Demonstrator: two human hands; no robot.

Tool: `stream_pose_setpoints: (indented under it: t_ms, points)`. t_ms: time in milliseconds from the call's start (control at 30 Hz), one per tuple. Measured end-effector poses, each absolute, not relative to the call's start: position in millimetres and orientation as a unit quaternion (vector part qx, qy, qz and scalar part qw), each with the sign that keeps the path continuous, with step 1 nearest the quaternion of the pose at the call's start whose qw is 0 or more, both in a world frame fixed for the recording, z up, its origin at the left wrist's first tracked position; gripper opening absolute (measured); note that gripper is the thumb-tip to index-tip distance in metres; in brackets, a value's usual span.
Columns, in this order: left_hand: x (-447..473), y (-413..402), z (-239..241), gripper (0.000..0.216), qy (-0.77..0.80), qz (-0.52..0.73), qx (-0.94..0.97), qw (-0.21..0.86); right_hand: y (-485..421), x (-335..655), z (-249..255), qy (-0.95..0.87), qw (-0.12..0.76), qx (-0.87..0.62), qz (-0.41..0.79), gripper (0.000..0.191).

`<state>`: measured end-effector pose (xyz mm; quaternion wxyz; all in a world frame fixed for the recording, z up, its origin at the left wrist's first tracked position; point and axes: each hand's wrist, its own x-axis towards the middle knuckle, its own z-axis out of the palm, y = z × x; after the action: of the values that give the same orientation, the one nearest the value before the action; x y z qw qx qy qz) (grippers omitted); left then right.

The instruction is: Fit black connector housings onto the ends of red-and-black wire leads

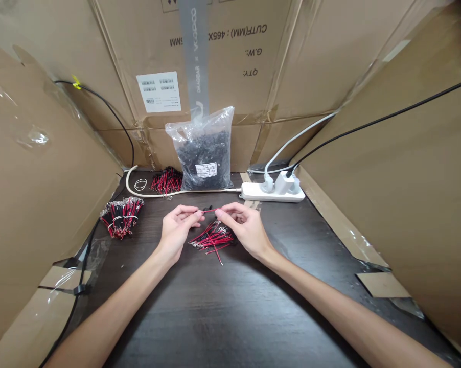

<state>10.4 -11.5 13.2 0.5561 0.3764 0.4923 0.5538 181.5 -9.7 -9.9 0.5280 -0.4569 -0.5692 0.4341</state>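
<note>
Between my two hands a short red wire (211, 210) is stretched almost level above the dark table. My left hand (179, 225) pinches its left end between thumb and fingertips. At the other end, my right hand (246, 225) is closed on the same wire. A small black piece shows just behind the wire near my left fingertips; its kind is too small to make out. Below and between the hands lies a loose pile of short red and black wires (213, 238) with silvery ends, and my right hand partly covers its right side.
A rubber-banded bundle of wires (122, 216) lies at left; another wire pile (166, 180) sits farther back. Behind my hands stand a clear bag of small black parts (205, 156) and a white power strip (253, 192) with plugs. Cardboard walls (399, 138) enclose the table (223, 312).
</note>
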Motion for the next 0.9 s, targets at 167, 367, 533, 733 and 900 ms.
stream_pose_setpoints:
  t_ms: [167, 367, 533, 733, 900]
  points:
    - [11.8, -13.1, 11.7, 0.034, 0.489, 0.536, 0.409, 0.554, -11.2, 179.2, -13.3, -0.609, 0.504, -0.456, 0.409, 0.032]
    - [12.1, -13.9, 8.9, 0.035, 0.488, 0.525, 0.429, 0.550, -5.9, 178.8, -16.8, -0.564, 0.527, -0.440, 0.459, 0.030]
    - [11.1, -14.2, 8.4, 0.039, 0.490, 0.506, 0.432, 0.563, -0.6, 181.8, -15.4, -0.537, 0.535, -0.433, 0.487, 0.030]
    - [9.8, -13.2, 3.4, 0.039, 0.486, 0.505, 0.436, 0.564, 1.4, 184.2, -14.0, -0.529, 0.531, -0.435, 0.500, 0.029]
    - [12.1, -14.1, 0.0, 0.029, 0.500, 0.504, 0.487, 0.509, 2.1, 184.5, -15.5, -0.521, 0.530, -0.431, 0.512, 0.031]
